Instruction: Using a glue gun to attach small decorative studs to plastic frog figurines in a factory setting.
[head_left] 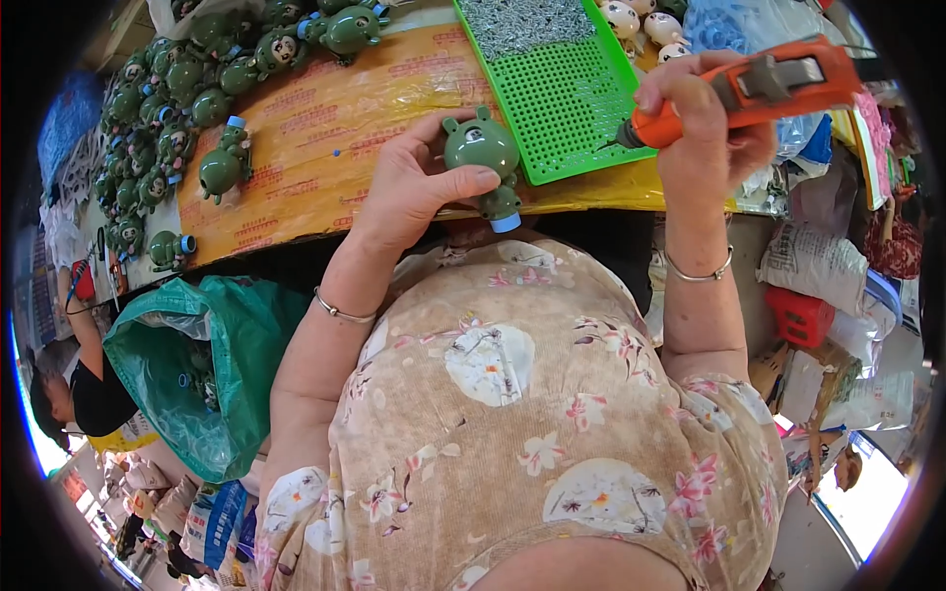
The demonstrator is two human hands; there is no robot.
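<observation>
The left hand [409,182] was partly closed, its thumb laid over a glossy green figure [481,148] and its fingers curled behind; the figure was held at the near edge of the bench [315,128], its eared head far and its blue cap [506,224] near. The right hand [695,118] was wrapped round an orange power driver [783,84], whose bit [613,144] pointed left over the near right part of a perforated green tray [552,118]. Small metal pieces, apparently screws [537,25], covered the tray's far end. Whether the bit carried one or touched the tray could not be told. Sound handling would have called for a firm hold on the smooth, rounded body, the thumb clear of the bit's path, the bit square to any screw, and steady pressure, lest it slip and score the surface.
</observation>
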